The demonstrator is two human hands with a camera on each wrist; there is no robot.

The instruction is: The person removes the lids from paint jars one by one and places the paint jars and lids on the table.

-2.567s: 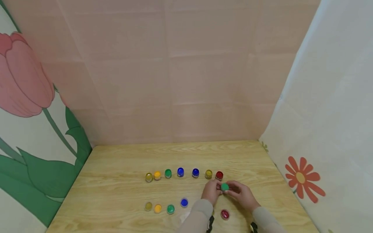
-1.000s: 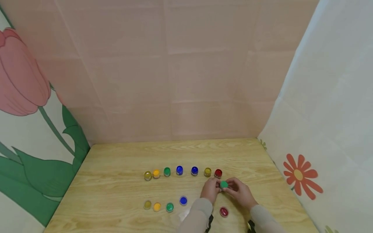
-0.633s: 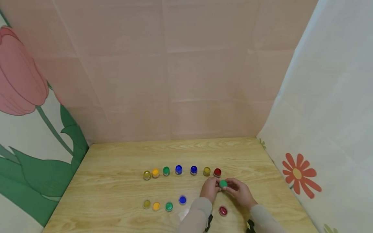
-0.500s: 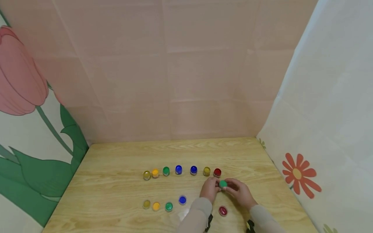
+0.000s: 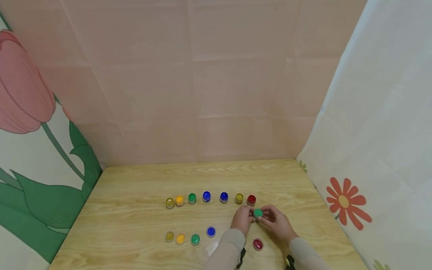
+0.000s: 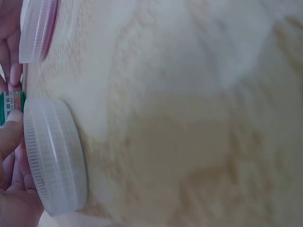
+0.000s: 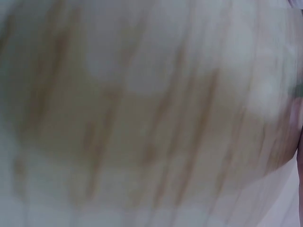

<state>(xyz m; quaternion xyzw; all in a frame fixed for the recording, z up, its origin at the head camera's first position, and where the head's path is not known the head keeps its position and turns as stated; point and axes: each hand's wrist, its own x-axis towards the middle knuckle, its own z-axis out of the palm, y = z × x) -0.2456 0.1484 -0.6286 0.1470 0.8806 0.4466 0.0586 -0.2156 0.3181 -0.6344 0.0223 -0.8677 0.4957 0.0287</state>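
Note:
In the head view, both hands meet around a small green paint jar [image 5: 258, 213] at the right of the table. My left hand [image 5: 242, 219] grips its left side, and my right hand [image 5: 278, 224] pinches it from the right with thumb and fingers. A printed label shows on the green jar [image 6: 13, 105] in the left wrist view, a thumb against it. Just behind the hands stands a red paint jar [image 5: 251, 200]. A red-stained lid [image 5: 258, 244] lies in front of them. Only a sliver of the right hand [image 7: 297, 125] shows in the right wrist view.
A back row holds more paint jars, among them blue [image 5: 224, 197], green [image 5: 192, 198] and orange [image 5: 179, 200]. Nearer lie stained lids, including a blue lid [image 5: 210, 231] and a green lid [image 5: 195, 239]. A ribbed translucent lid [image 6: 56, 156] sits close by the left wrist.
Both hands keep hold of the green paint jar in the same spot, with hardly any finger movement. The whole head view has shifted slightly.

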